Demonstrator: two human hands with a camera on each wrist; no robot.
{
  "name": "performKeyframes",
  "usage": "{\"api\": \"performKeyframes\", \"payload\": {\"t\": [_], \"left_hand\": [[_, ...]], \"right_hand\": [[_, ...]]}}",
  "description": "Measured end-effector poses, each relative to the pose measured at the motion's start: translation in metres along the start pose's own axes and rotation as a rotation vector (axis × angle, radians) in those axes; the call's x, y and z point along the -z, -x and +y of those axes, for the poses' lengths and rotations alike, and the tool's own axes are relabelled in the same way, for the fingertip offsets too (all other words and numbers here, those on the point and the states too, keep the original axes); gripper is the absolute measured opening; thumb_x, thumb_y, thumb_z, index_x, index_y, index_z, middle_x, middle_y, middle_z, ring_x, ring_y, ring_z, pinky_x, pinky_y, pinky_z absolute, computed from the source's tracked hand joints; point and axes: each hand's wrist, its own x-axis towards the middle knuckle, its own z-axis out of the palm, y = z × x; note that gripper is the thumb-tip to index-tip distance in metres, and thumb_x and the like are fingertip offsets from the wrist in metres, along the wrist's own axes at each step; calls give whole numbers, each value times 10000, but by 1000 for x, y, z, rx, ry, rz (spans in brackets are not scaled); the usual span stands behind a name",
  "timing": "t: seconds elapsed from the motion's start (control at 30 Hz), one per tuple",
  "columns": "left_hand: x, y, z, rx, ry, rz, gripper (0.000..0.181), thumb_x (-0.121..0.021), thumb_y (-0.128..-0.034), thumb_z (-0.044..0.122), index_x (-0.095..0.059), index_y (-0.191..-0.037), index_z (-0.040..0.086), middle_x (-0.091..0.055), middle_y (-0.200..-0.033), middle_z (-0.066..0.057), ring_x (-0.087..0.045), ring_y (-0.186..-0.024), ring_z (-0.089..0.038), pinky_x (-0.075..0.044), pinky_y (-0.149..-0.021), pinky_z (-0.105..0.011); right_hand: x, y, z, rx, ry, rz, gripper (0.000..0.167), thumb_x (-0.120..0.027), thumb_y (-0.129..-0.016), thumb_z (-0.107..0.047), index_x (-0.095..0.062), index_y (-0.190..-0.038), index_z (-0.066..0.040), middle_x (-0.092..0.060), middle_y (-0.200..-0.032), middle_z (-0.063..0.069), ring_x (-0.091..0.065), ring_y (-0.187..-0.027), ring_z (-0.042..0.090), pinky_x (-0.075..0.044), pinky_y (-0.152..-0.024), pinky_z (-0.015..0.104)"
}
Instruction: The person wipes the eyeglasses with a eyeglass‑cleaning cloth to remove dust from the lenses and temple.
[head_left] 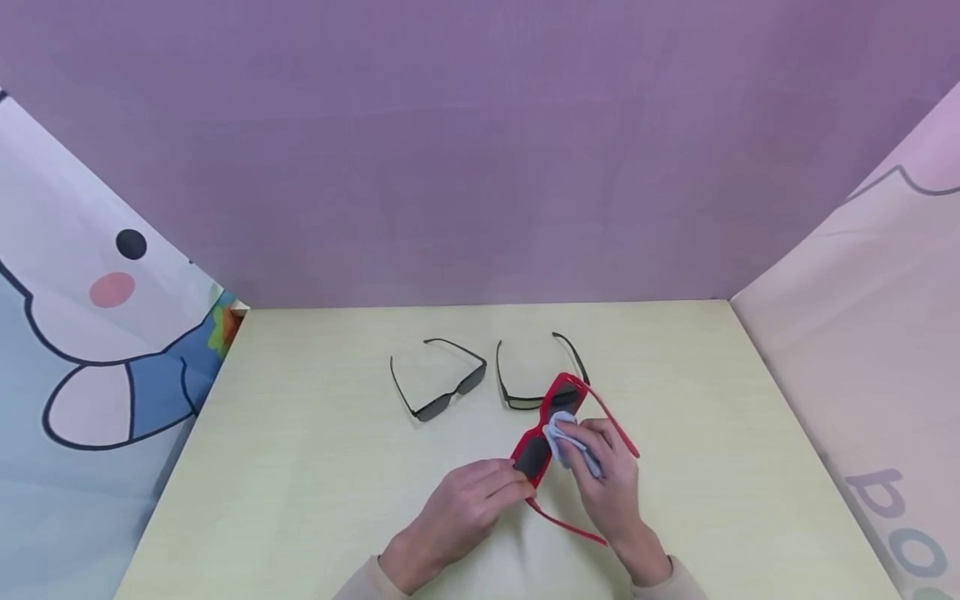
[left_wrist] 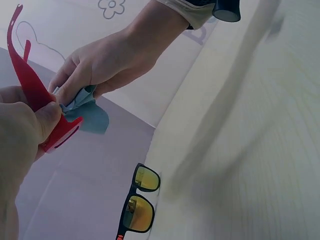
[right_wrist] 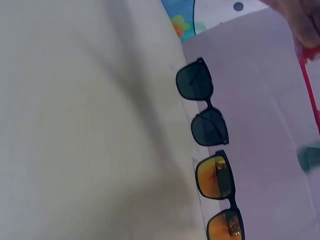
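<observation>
Red-framed sunglasses [head_left: 536, 432] with dark lenses are held up off the table, tilted, their temples spread toward the person. My left hand [head_left: 477, 506] grips one end of the red frame between thumb and fingers. A pale blue cloth [head_left: 567, 439] is pinched in my right hand [head_left: 609, 475], which presses it against the frame near the bridge and one lens. In the left wrist view the cloth [left_wrist: 90, 112] hangs from the fingers beside the red frame [left_wrist: 62, 134]. The right wrist view catches just the edge of the cloth [right_wrist: 309, 157].
Two more pairs stand unfolded on the pale table [head_left: 300, 467]: black sunglasses with dark lenses [head_left: 453, 397] and black sunglasses with yellow-orange lenses [head_left: 525, 402], partly behind the red pair. A purple backdrop [head_left: 480, 167] rises at the table's far edge, with printed cloths at both sides.
</observation>
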Motion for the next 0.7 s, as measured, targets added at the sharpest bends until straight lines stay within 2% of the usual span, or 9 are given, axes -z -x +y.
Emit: {"api": "performKeyframes", "payload": {"t": [0.07, 0.17, 0.3, 0.4, 0.47, 0.57, 0.63, 0.7], "left_hand": [[-1, 0, 0, 4, 12, 20, 146, -752, -925, 53, -756, -1052, 125, -738, -1024, 55, -689, -965, -77, -555, -953, -197], [-2, -1, 0, 42, 54, 35, 91, -683, -993, 95, -751, -1049, 121, -735, -1014, 56, -678, -918, -65, -562, -910, -173], [-2, -2, 2, 105, 112, 54, 106, -758, -940, 121, -740, -1044, 116, -728, -974, 58, -663, -854, -52, -560, -860, -143], [-2, -3, 2, 145, 156, 82, 143, -796, -901, 138, -727, -1023, 111, -719, -941, 55, -649, -817, -56, -554, -810, -128], [-2, -5, 3, 184, 200, 93, 136, -793, -904, 145, -715, -1010, 110, -714, -927, 54, -636, -803, -63, -544, -786, -119], [0, -6, 3, 246, 266, 97, 98, -767, -936, 163, -690, -981, 123, -697, -903, 62, -607, -794, -70, -518, -755, -104], [1, -7, 4, 286, 317, 86, 96, -763, -938, 155, -680, -974, 124, -687, -899, 57, -600, -805, -77, -516, -742, -115], [2, -9, 5, 324, 362, 66, 97, -764, -935, 145, -681, -975, 114, -681, -903, 45, -596, -824, -83, -521, -739, -134]], "right_hand": [[-1, 2, -2, 15, -16, 16, 322, -665, -1014, -309, -751, -1104, -12, -630, -1016, 145, -614, -923, 107, -535, -826, 94], [-2, 4, -6, 24, -52, 28, 304, -677, -1015, -278, -739, -1106, 5, -620, -1025, 157, -617, -943, 105, -534, -820, 101], [-2, 6, -12, 13, -88, 45, 286, -669, -1022, -237, -716, -1098, 34, -603, -1026, 165, -595, -928, 83, -518, -783, 92], [-3, 3, -18, 59, -93, 118, 347, -645, -1036, -252, -692, -1038, 92, -586, -979, 193, -570, -879, 81, -497, -713, 100], [-4, -3, -25, 113, -91, 189, 377, -635, -1042, -239, -670, -990, 132, -568, -935, 215, -556, -847, 79, -475, -662, 110], [-6, -10, -31, 214, -72, 288, 379, -649, -1033, -209, -651, -929, 155, -555, -877, 233, -560, -831, 96, -467, -700, 104], [-7, -14, -35, 295, -57, 323, 359, -661, -1024, -196, -653, -900, 141, -553, -857, 228, -565, -828, 107, -478, -749, 86], [-8, -15, -35, 390, -55, 321, 326, -670, -1017, -176, -666, -879, 120, -554, -851, 221, -574, -831, 139, -503, -830, 89]]}}
